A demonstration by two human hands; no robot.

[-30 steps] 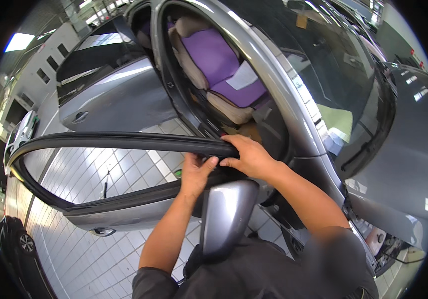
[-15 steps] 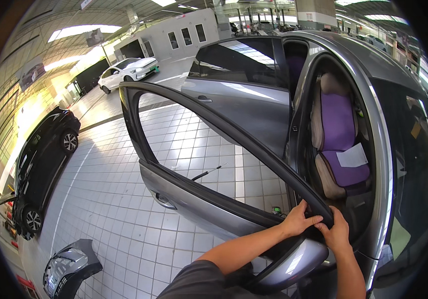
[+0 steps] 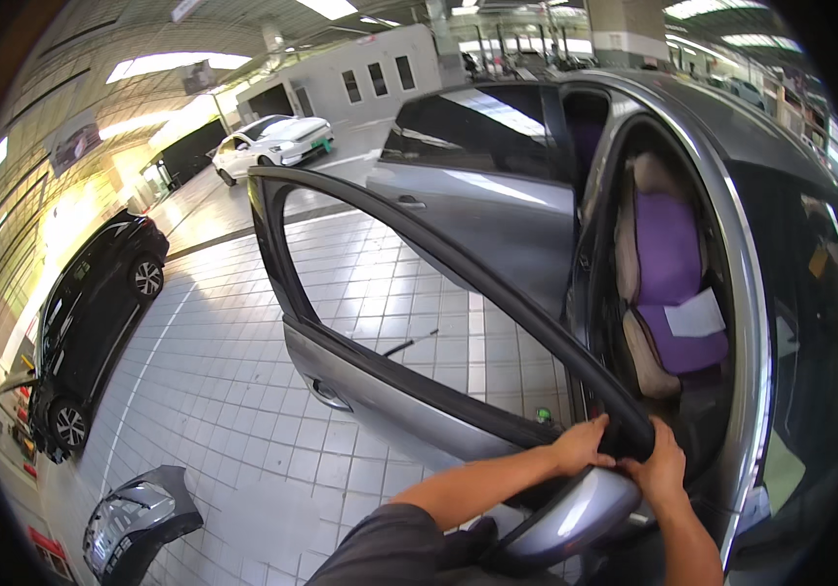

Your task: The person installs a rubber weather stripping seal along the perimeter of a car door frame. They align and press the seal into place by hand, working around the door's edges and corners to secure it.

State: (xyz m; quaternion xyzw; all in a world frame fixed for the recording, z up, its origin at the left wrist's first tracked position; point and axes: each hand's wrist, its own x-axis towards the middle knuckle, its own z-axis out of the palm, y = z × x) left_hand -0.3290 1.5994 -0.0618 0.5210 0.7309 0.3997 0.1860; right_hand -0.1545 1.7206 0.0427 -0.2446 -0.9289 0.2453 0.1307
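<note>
The grey car's front door (image 3: 316, 342) stands open, its window frame without visible glass. Low at the frame's front corner, both hands grip the black window frame (image 3: 536, 317). My left hand (image 3: 583, 447) closes on the near side of that corner, and my right hand (image 3: 657, 461) wraps round the other side, next to the cabin. Their fingertips are partly hidden behind the frame. Just below both hands is the grey side mirror (image 3: 575, 518). Whether any small part is pinched between the fingers is not visible.
Behind stands the open rear door (image 3: 482, 205). A purple-covered seat (image 3: 668, 244) carries a white sheet (image 3: 696, 314). On the tiled floor lie a thin black strip (image 3: 409, 345), a small green item (image 3: 543, 415) and a bumper (image 3: 141, 523). A black car (image 3: 97, 313) and white car (image 3: 277, 142) are parked beyond.
Both hands have slid slightly lower at the frame's corner, toward the mirror, and the thumbs no longer meet across the frame. The whole view has shifted a little.
</note>
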